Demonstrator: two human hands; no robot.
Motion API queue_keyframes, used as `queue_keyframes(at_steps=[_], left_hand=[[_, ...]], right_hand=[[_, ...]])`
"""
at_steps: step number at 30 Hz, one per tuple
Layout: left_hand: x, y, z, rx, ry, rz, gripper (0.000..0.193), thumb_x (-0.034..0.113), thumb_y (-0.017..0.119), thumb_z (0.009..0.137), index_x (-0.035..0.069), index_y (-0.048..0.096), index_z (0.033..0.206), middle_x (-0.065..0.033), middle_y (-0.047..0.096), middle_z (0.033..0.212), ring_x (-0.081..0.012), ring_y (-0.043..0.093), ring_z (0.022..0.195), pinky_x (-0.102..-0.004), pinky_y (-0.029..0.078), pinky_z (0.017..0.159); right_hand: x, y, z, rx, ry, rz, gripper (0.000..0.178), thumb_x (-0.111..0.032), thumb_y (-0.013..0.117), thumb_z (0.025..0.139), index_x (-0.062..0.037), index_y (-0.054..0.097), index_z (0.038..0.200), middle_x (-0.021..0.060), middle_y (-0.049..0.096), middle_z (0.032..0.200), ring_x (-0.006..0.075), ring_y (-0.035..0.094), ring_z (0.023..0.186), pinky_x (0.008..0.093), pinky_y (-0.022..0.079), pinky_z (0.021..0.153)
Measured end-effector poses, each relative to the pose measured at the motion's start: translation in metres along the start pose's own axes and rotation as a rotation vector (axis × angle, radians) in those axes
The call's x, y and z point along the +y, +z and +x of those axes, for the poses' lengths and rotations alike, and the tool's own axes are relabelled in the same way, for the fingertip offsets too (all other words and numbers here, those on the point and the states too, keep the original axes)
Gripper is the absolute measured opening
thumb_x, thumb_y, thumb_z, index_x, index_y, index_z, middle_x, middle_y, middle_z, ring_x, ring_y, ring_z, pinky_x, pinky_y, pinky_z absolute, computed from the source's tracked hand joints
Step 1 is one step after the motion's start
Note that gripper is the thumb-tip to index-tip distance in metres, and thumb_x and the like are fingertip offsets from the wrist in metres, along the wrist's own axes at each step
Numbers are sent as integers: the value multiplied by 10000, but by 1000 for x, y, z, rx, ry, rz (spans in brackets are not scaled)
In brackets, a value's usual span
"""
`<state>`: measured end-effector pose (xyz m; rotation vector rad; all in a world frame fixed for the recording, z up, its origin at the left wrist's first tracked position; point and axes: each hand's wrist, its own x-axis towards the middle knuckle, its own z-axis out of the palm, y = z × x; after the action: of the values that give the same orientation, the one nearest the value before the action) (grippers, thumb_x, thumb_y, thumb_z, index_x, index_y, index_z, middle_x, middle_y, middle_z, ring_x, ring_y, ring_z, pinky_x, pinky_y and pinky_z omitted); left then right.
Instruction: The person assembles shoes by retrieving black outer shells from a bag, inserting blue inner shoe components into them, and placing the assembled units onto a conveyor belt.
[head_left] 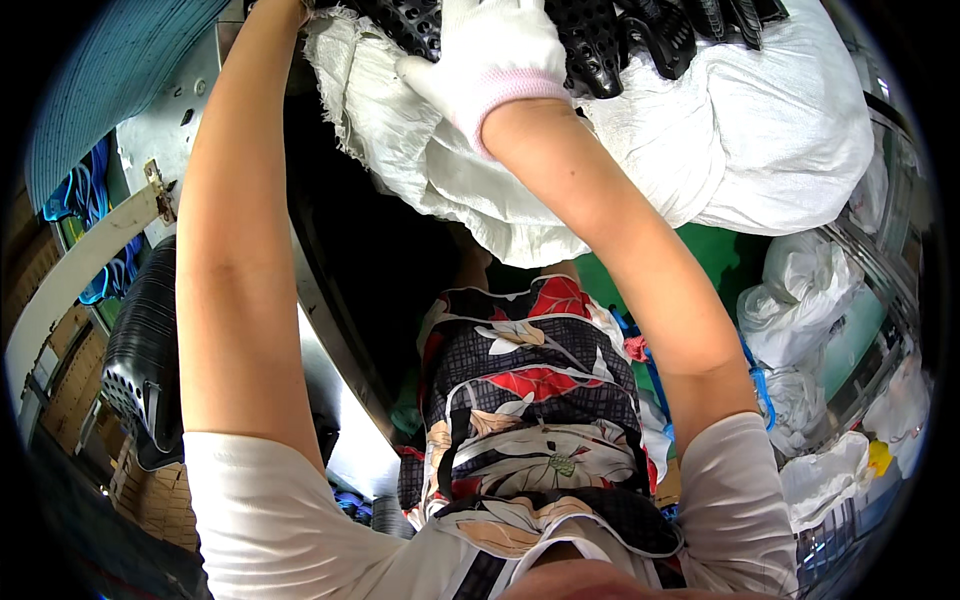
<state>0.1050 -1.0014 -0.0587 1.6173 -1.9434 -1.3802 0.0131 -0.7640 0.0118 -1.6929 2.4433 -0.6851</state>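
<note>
My right hand (500, 50), in a white knitted glove with a pink cuff, reaches to the top edge of the view. Its thumb stands out to the left and the fingers stretch forward, their tips cut off. It lies over black moulded pieces with round holes (588, 45), which look like sandals or clogs. More black pieces (655, 38) lie just to the right. They rest on a bulging white woven sack (770, 130) with a frayed edge. My left arm (240, 200) stretches up the left side, and its hand is past the top edge.
A metal frame (85, 255) stands at the left, with black ribbed, perforated pieces (148, 350) beside it and blue straps (95, 190) behind. Crumpled white plastic bags (800, 300) lie at the right, near metal rails (890, 270). Green floor (625, 285) shows below the sack.
</note>
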Motion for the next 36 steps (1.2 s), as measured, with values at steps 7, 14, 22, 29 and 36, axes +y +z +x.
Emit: queue_keyframes(at_steps=[7, 14, 22, 29, 36], left_hand=[[27, 6, -36, -271, 224, -545, 476, 304, 637, 862, -34, 566, 1190, -95, 624, 1114, -176, 585, 980, -290, 447, 872], [12, 9, -73, -255, 157, -746, 493, 211, 648, 863, 51, 487, 1301, -69, 571, 1190, -176, 525, 1095, -296, 408, 951], [-18, 23, -81, 4, 356, -639, 534, 261, 602, 892, 34, 437, 1345, -83, 531, 1261, -180, 506, 1118, -279, 394, 960], [-18, 31, -84, 9, 177, -766, 523, 308, 613, 885, 12, 489, 1298, -96, 578, 1203, -177, 547, 1069, -285, 410, 936], [-26, 35, -82, 186, -110, -773, 516, 298, 641, 869, 11, 513, 1278, -87, 598, 1166, -156, 569, 1032, -269, 452, 876]], right_hand=[[0, -8, -23, 76, -42, 55, 745, -335, 715, 709, 1, 406, 1298, 195, 447, 1293, 336, 447, 1174, 402, 427, 973], [9, -6, -22, -61, -113, -43, 810, -429, 757, 646, -23, 457, 1280, 152, 426, 1325, 318, 376, 1243, 397, 364, 1032], [1, 18, -34, -31, -353, -117, 728, -323, 761, 627, -106, 487, 1266, 83, 544, 1129, 275, 518, 1074, 381, 439, 920], [1, 6, -35, -139, -128, 457, 339, -200, 634, 767, -82, 563, 1077, 146, 597, 877, 296, 613, 837, 359, 503, 724], [101, -89, -10, 48, 414, 1204, 342, -181, 530, 918, 36, 544, 1182, 118, 603, 1066, 172, 601, 933, 265, 476, 803]])
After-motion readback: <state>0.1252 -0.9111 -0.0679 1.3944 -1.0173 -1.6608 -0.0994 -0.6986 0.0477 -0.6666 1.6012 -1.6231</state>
